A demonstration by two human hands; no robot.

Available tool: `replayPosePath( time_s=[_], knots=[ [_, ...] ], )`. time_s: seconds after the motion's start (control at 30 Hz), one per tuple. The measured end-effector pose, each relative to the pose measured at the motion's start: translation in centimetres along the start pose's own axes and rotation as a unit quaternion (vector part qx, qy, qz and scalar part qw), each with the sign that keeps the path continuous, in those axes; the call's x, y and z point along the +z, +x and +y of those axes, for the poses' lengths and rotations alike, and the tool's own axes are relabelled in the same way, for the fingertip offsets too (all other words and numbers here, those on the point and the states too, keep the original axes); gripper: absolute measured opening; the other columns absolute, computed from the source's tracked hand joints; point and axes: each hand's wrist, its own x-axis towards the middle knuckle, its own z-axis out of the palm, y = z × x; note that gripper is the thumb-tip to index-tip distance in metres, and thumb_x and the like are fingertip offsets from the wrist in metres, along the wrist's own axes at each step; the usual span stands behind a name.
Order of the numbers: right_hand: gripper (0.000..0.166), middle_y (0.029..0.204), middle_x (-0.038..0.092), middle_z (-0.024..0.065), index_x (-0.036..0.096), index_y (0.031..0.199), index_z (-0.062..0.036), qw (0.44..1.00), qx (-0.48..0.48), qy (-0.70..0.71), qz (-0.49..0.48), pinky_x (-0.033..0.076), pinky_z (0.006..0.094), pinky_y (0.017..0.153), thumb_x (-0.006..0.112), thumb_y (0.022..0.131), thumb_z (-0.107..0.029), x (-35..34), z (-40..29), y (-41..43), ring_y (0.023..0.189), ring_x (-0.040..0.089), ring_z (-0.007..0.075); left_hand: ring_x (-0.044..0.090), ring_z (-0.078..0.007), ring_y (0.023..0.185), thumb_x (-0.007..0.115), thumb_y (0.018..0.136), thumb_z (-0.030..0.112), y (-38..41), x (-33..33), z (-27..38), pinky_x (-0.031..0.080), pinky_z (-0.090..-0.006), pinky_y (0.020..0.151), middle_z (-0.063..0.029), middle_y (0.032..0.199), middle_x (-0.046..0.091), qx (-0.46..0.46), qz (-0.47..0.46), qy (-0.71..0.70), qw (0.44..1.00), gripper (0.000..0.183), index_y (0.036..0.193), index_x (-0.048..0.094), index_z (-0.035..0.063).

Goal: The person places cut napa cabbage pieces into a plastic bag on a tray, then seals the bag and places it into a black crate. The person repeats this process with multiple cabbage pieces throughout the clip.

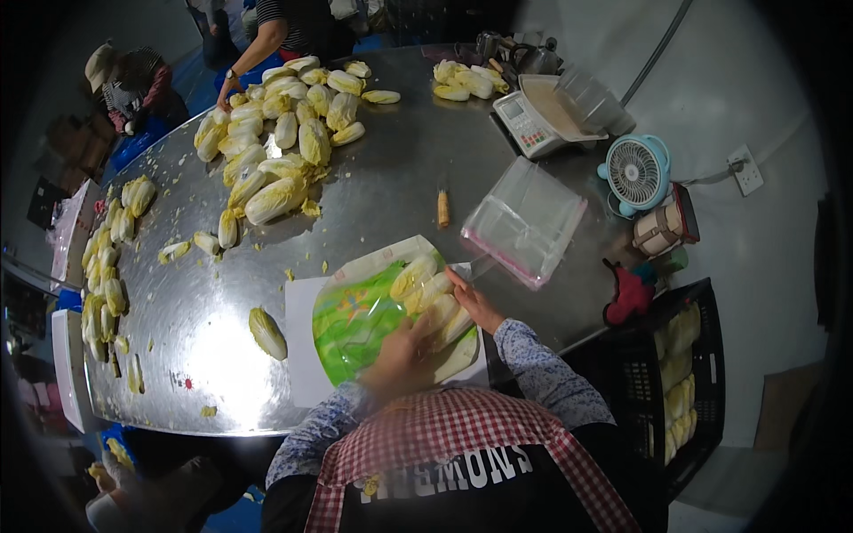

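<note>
Several pale napa cabbages (426, 290) lie close together in clear plastic on a green and white printed sheet or bag (356, 320). My left hand (400, 353), blurred, rests over their near left side; its fingertips are hard to make out. Against their right side lies my right hand (476, 303), fingers extended and its thumb not clearly visible. White board or paper (303, 366) shows beneath the printed sheet. A single cabbage (268, 333) lies to the left. Beyond my right hand is a stack of clear plastic bags (526, 220) with pink edges.
A cabbage pile (280, 133) covers the far side, where another person's hand (230, 90) reaches in. More cabbages (106, 286) line the left edge. A wooden-handled tool (443, 208), scale (526, 123) and fan (636, 170) stand right. A black crate (713, 373) holds cabbages.
</note>
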Motion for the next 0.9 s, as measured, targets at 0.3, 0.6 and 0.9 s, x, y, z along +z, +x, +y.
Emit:
replayPosePath(
  time_s=[0.3,0.6,0.9],
  knots=[
    [0.067,0.155,0.015,0.0122,0.012,0.149,-0.0042,0.999,0.004,-0.049,-0.002,0.014,0.0326,0.114,0.045,0.098,-0.032,0.7,1.1,0.4,0.143,0.013,0.0219,0.059,-0.0307,0.058,0.058,0.087,0.023,4.3,7.0,-7.5,0.048,-0.0395,0.056,-0.0154,0.074,0.059,-0.076,0.032,-0.133,0.988,0.046,0.131,0.049,0.0116],
    [0.079,0.152,0.013,0.0242,0.011,0.147,0.0013,0.943,-0.001,-0.331,-0.011,0.017,0.0396,0.115,0.048,0.094,-0.043,1.5,-2.0,0.3,0.142,0.014,0.0355,0.059,-0.0193,0.076,0.044,0.099,0.025,4.1,6.5,-6.6,0.046,-0.0327,0.067,-0.0117,0.079,0.057,-0.080,-0.012,-0.416,0.906,0.035,0.131,0.050,0.0131],
    [0.074,0.152,0.017,0.0208,0.019,0.146,0.0013,0.862,-0.124,-0.492,0.020,0.011,0.0488,0.115,0.055,0.089,-0.031,5.4,-9.2,-1.9,0.142,0.014,0.0356,0.061,-0.0233,0.084,0.049,0.087,0.006,-3.6,-5.5,-14.9,0.049,-0.0336,0.075,-0.0160,0.088,0.061,-0.306,0.235,-0.431,0.816,0.032,0.119,0.056,0.0062]
  ],
)
